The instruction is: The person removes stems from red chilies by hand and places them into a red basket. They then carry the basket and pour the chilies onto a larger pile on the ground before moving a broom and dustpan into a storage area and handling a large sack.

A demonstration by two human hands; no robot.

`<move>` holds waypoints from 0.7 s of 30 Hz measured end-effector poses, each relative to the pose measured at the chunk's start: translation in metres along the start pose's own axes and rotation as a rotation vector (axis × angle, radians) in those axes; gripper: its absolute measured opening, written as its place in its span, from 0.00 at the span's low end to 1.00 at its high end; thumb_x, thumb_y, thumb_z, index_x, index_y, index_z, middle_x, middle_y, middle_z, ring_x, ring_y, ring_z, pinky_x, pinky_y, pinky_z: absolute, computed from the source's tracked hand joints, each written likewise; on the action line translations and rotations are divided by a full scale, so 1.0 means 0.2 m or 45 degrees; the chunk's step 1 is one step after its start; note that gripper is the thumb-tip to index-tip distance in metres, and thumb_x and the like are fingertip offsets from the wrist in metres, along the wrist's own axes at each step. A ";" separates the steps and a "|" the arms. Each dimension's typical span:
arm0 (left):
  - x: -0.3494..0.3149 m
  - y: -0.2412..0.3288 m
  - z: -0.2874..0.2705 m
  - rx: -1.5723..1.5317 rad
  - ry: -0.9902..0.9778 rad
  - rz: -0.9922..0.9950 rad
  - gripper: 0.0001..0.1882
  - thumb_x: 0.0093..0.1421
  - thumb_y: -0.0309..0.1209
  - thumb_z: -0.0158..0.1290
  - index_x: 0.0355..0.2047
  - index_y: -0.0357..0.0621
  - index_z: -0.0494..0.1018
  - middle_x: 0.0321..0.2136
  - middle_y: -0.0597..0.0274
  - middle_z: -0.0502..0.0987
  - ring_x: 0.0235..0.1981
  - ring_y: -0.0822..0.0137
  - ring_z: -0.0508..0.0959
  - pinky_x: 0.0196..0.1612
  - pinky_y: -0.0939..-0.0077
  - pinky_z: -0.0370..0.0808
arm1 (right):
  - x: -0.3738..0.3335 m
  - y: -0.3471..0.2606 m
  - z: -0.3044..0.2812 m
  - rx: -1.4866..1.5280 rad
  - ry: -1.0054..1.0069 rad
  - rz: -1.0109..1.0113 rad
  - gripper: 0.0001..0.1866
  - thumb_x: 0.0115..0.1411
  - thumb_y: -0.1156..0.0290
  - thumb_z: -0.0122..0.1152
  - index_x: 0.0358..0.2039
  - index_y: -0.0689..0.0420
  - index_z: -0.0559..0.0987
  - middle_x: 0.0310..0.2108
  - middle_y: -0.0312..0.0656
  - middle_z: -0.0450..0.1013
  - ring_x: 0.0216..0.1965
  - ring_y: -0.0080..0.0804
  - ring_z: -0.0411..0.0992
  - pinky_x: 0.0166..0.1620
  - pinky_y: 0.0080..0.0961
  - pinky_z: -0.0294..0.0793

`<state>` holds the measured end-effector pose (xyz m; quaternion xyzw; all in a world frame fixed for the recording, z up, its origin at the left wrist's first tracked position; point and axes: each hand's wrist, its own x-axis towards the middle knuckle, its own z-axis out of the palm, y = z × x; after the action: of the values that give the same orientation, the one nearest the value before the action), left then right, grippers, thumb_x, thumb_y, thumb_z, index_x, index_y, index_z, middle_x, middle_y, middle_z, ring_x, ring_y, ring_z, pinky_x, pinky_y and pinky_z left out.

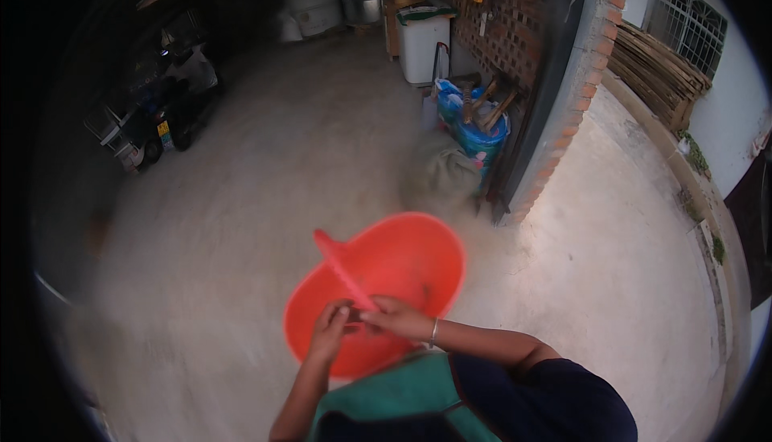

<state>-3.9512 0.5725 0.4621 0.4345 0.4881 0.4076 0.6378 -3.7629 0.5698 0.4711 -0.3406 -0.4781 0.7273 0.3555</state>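
A large orange-red oval basin [422, 261] is in front of my body, tilted, with its hollow facing up at me. Over it, my right hand [396, 318], with a bracelet at the wrist, is closed on the lower end of a long pink-red handle-like piece [344, 275]. That piece slants up and left to a thicker end near the basin's rim. My left hand [330, 329] is beside it, with fingers pinched at a small dark thing [354, 319] between the two hands. What this dark thing is, and whether it joins the pink-red piece, I cannot make out.
A blue bag with wooden sticks [482, 116] and a greyish-green sack [450, 170] stand by the doorway's brick edge [555, 152]. Behind is a white bin [425, 46]. A parked vehicle [165, 108] is at the far left. Stacked planks [655, 76] lie outside, right.
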 end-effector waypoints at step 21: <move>3.02 1.63 -0.47 0.080 -0.304 0.138 0.13 0.53 0.21 0.47 0.40 0.36 0.65 0.33 0.57 0.74 0.36 0.68 0.75 0.41 0.74 0.70 | 2.30 -1.24 -1.77 -1.502 1.270 -0.159 0.20 0.52 0.61 0.59 0.42 0.59 0.72 0.38 0.50 0.71 0.39 0.49 0.71 0.43 0.36 0.71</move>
<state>-3.9589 1.2514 0.5963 0.5253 0.3970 0.3716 0.6545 -3.6565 1.1893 0.5213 -0.7332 -0.5880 0.0917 0.3289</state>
